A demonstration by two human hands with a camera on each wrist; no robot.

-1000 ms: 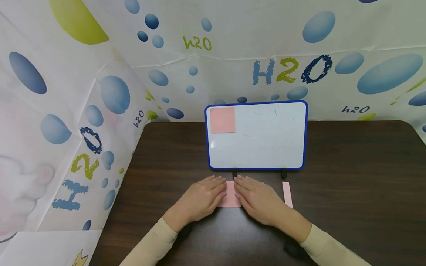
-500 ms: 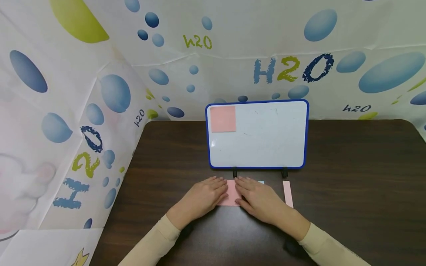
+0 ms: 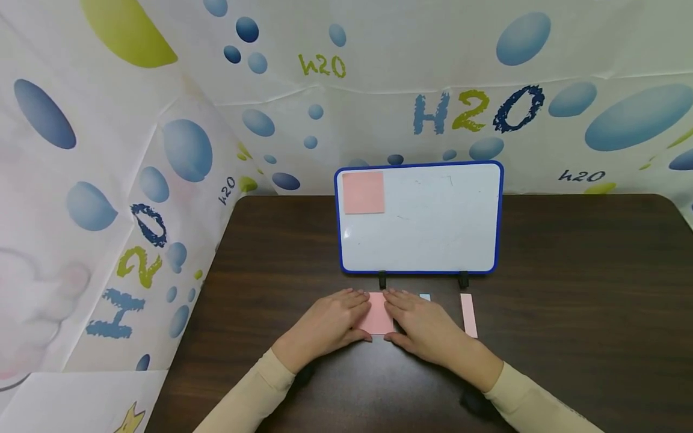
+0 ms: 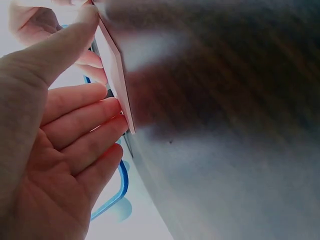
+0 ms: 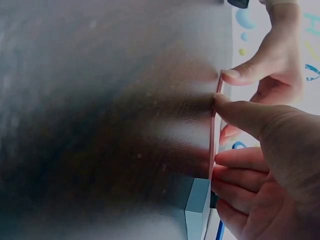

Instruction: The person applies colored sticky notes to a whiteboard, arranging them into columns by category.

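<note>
A flat pink square of paper [image 3: 377, 314] lies on the dark table below the whiteboard. My left hand [image 3: 329, 322] rests on its left side, fingers extended and together, thumb at the near edge. From the right, my right hand [image 3: 425, 325] touches the same paper, fingertips near its far right corner and thumb by its near right corner. In the left wrist view the fingertips of the left hand [image 4: 82, 135] meet the pink paper [image 4: 116, 75]. A light blue piece [image 3: 425, 297] shows partly behind the right hand; its edges appear in the right wrist view.
A blue-framed whiteboard [image 3: 422, 228] stands on black feet behind the hands, with a pink square note [image 3: 364, 193] at its upper left. A narrow pink strip [image 3: 468, 315] lies right of the right hand. Printed sheeting [image 3: 379, 90] covers the walls around the table [image 3: 568, 288].
Both thumbs have spread away from the fingers to the near edge of the pink paper. More of the paper and of the light blue piece is visible.
</note>
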